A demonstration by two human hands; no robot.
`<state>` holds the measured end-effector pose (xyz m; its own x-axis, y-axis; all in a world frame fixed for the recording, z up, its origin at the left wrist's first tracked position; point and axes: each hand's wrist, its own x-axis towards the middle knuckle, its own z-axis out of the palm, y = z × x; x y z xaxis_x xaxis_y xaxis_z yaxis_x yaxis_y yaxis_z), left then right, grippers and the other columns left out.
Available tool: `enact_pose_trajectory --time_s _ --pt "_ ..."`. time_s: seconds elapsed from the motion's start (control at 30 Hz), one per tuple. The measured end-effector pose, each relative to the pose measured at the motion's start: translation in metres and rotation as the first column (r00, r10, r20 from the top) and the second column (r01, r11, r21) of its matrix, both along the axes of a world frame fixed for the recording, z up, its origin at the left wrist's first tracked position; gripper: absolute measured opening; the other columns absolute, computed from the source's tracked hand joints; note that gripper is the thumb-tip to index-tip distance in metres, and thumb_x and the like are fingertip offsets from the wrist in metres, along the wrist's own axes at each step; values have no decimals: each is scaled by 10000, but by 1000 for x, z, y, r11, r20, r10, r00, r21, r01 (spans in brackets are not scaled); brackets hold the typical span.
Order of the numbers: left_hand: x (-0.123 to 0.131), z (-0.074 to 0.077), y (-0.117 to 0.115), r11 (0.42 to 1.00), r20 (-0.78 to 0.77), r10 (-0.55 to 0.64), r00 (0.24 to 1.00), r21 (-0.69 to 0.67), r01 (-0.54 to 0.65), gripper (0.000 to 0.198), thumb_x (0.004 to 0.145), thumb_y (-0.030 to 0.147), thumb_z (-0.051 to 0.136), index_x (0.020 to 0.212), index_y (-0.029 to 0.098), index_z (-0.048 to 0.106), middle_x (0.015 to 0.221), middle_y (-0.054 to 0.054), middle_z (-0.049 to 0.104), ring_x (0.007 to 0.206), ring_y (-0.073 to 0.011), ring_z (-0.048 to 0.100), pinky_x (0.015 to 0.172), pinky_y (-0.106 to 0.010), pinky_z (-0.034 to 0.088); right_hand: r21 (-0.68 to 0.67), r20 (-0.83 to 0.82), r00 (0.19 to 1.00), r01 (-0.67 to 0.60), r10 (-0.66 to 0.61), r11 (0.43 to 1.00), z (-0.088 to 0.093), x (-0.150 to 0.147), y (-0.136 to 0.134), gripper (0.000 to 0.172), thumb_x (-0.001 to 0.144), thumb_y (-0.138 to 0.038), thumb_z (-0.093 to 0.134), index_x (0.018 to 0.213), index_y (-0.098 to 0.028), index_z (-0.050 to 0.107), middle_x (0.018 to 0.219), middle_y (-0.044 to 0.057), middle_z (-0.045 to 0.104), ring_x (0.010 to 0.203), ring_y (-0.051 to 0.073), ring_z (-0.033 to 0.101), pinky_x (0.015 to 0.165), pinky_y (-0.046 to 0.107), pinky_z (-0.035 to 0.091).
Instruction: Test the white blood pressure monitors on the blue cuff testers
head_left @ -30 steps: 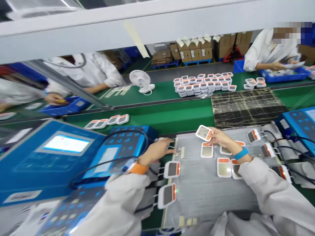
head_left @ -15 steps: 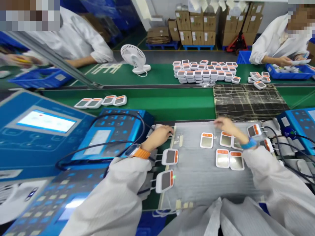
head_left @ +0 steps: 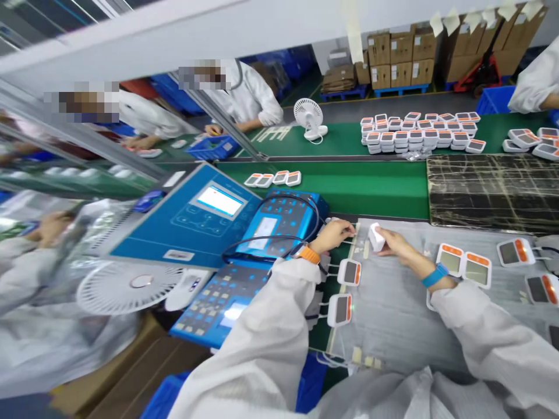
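My right hand (head_left: 397,242) is shut on a white digital display unit (head_left: 376,237), which is seen edge-on above the grey mat (head_left: 393,326). My left hand (head_left: 332,235) rests at the mat's near-left edge, fingers curled and nothing visible in them. Below it, two orange-edged units (head_left: 349,272) (head_left: 339,309) sit plugged into connectors. Two more units (head_left: 450,260) (head_left: 477,270) lie face up to the right of my right wrist. Further right, other units (head_left: 515,252) sit with cables attached.
Blue test consoles (head_left: 282,224) with black cables stand left of the mat. Beyond lie a green conveyor belt (head_left: 349,192), a dark foil sheet (head_left: 493,192), stacked units (head_left: 414,137), a white fan (head_left: 311,119) and co-workers (head_left: 247,99) with blue trays.
The whole view has swung, moving the scene rightward. My right hand has moved left and now holds a white unit, and the unit lying left on the mat no longer shows there.
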<state>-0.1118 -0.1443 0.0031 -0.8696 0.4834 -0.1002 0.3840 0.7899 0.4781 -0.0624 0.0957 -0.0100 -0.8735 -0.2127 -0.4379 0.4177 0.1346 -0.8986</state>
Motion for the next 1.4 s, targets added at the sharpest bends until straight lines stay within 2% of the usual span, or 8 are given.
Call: enact_pose_trajectory --time_s 0.07,0.17,0.33,0.57,0.87,1.03,1.23,1.4 --pt "1 0 -3 1000 -21 22 1000 15 -22 83 849 140 656 862 176 729 876 -32 758 883 -176 684 845 -277 490 -265 226 973 102 -41 959 -8 -3 -31 392 1006 -498 488 1030 -155 674 846 72 734 762 191 708 766 345 610" --pt "3 0 -7 996 -37 55 998 75 -52 58 865 171 665 863 175 723 898 -44 755 911 -191 675 863 -306 496 -375 332 943 165 -34 912 -18 -6 -57 410 1018 -499 485 1032 -131 665 808 70 727 694 167 699 794 355 617" --pt "4 -3 -12 980 -5 96 995 178 -93 73 885 219 649 875 185 712 927 -47 743 910 -196 664 832 -321 519 -382 353 935 172 -29 908 -23 -10 -64 449 1009 -527 506 1058 -114 676 797 83 734 694 177 718 792 337 614" --pt "3 -4 -12 986 -61 79 995 150 -69 51 873 200 668 845 189 709 899 -49 734 925 -214 643 859 -350 506 -419 360 933 166 -4 893 -25 -10 -62 509 1016 -558 474 1140 -102 661 841 102 744 720 185 735 803 339 606" --pt "10 -13 -9 976 -126 145 981 183 -121 102 903 212 656 833 190 727 836 -36 720 891 -202 640 852 -345 503 -360 335 940 188 -61 914 -28 -9 -69 432 976 -524 582 940 -107 688 758 96 735 651 175 725 674 280 612" --pt "11 -1 -11 994 -198 96 976 75 -82 126 908 211 655 902 223 780 962 -56 727 988 -216 631 918 -365 508 -349 364 928 218 -83 911 -27 -10 -69 425 982 -517 575 947 -107 681 737 84 732 619 177 724 656 282 618" --pt "15 9 -18 996 110 53 992 68 -61 112 833 133 696 900 198 757 805 0 724 732 -152 653 736 -273 514 -361 370 928 185 -42 914 -25 -10 -67 444 1008 -522 521 977 -109 682 746 86 742 632 174 727 673 281 614" --pt "21 -5 -18 990 37 51 998 133 -56 75 855 174 688 852 209 755 832 -6 740 803 -168 671 824 -302 520 -377 360 932 188 -44 907 -27 -9 -67 442 975 -539 578 979 -113 695 765 98 746 646 187 725 703 306 616"
